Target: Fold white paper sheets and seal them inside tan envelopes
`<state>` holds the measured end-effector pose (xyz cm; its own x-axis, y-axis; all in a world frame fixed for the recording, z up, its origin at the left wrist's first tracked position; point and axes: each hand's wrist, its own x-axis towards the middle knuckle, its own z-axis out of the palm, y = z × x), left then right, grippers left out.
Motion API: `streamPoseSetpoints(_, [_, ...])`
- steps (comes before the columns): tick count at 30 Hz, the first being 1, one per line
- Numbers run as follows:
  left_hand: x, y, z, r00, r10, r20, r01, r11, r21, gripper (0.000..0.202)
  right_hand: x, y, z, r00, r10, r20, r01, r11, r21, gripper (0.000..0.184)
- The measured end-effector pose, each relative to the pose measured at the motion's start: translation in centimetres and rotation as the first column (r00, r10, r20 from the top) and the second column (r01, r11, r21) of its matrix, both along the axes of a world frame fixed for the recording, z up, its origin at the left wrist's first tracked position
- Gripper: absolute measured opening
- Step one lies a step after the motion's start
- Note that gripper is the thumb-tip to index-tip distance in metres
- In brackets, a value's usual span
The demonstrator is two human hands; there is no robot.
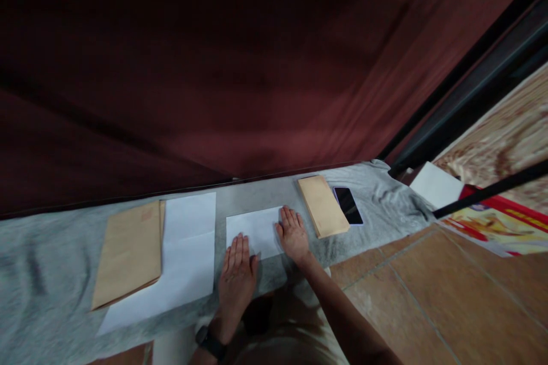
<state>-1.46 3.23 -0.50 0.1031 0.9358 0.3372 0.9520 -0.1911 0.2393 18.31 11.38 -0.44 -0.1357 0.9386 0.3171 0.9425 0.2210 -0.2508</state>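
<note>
A small white sheet of paper [260, 232], possibly folded, lies on the grey cloth directly before me. My left hand [237, 274] rests flat on its left end, fingers stretched out and pointing away from me. On the right end lies my right hand [293, 234], also flat, with its fingers extended. Neither hand grips anything. To the left, larger white sheets [188, 251] are partly covered by big brown envelopes [131, 254]. A stack of smaller brown envelopes [323, 205] sits to the right of my right hand.
A dark-screened phone [348, 205] lies beside the small envelopes. The grey cloth [51, 274] covers a long narrow surface against a dark red curtain [257, 97]. At right are a black frame bar [492, 188], a red and yellow printed package [500, 225] and floor tiles [428, 291].
</note>
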Motion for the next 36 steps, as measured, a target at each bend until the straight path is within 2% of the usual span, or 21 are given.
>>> streamPoseSetpoints(4, [-0.5,-1.2,0.3,1.000,-0.024,-0.020,0.024,1.000,0.004,0.058,-0.1,0.0,0.6,1.000,-0.017,-0.013,0.016,1.000,-0.017,0.052])
streamPoseSetpoints(7, [0.1,-1.9,0.5,0.994,-0.091,-0.055,0.091,0.996,-0.002,0.057,-0.9,-0.7,1.3,1.000,0.007,-0.031,-0.008,0.999,-0.039,0.053])
streamPoseSetpoints(10, [1.0,-2.4,0.3,0.984,-0.164,-0.075,0.162,0.986,-0.030,0.056,-2.3,-2.4,1.8,0.987,0.153,-0.047,-0.155,0.987,-0.052,0.053])
streamPoseSetpoints(13, [1.2,-2.8,0.0,0.976,-0.193,-0.102,0.187,0.980,-0.061,0.056,-3.5,-4.2,1.8,0.948,0.313,-0.063,-0.317,0.946,-0.064,0.048])
streamPoseSetpoints(16, [1.0,-3.0,0.0,0.970,-0.212,-0.121,0.205,0.976,-0.069,0.055,-3.4,-5.5,1.6,0.930,0.359,-0.075,-0.364,0.927,-0.083,0.045])
streamPoseSetpoints(21, [0.6,-3.5,0.3,0.984,-0.147,-0.105,0.146,0.989,-0.019,0.057,-1.4,-6.1,1.4,0.935,0.352,-0.035,-0.353,0.932,-0.086,0.049])
streamPoseSetpoints(29, [-0.2,-4.4,0.2,0.994,-0.058,-0.090,0.060,0.998,0.021,0.069,1.0,-6.9,1.3,0.984,0.176,0.011,-0.176,0.983,-0.058,0.052])
streamPoseSetpoints(36, [-1.3,-5.0,0.1,0.998,-0.009,-0.066,0.012,0.999,0.038,0.074,3.0,-7.4,0.8,0.992,0.113,0.057,-0.112,0.994,-0.014,0.052])
